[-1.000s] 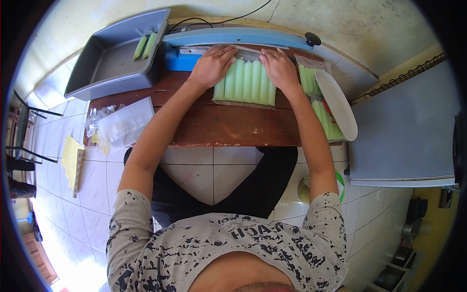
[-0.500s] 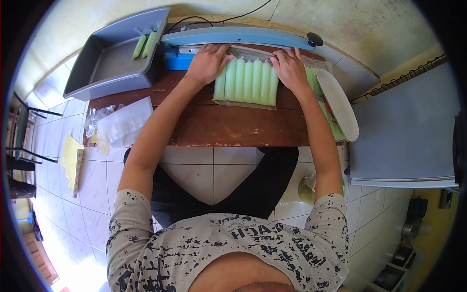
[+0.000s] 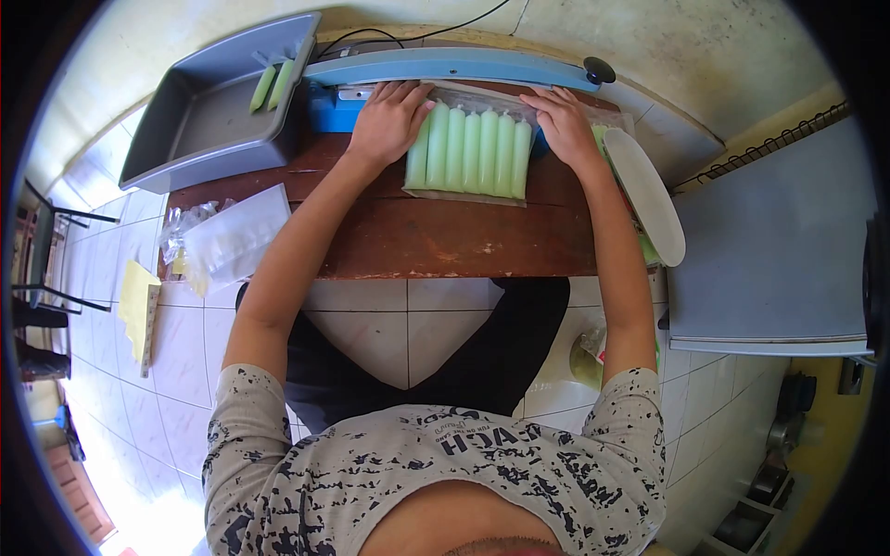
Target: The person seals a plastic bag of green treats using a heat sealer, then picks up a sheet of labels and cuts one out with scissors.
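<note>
A clear plastic bag of several pale green tubes (image 3: 473, 153) lies on the brown wooden table (image 3: 445, 243). Its upper edge reaches the blue sealer (image 3: 452, 68), whose long arm is raised behind it. My left hand (image 3: 390, 122) is at the bag's upper left corner, thumb against the plastic, fingers pointing toward the sealer. At the upper right corner, my right hand (image 3: 562, 126) has its fingers pressed together on the bag's edge; the fingertips are partly hidden beside the sealer.
A grey bin (image 3: 199, 167) with two green tubes (image 3: 272, 85) stands at the back left. Empty plastic bags (image 3: 236, 236) lie at the table's left. A white oval tray (image 3: 646, 195) leans over more green packs on the right, near a grey fridge (image 3: 765, 232).
The bag's top has shifted slightly toward the sealer. My right hand has moved a little to the right, and its thumb has slid off the tubes to the bag's edge.
</note>
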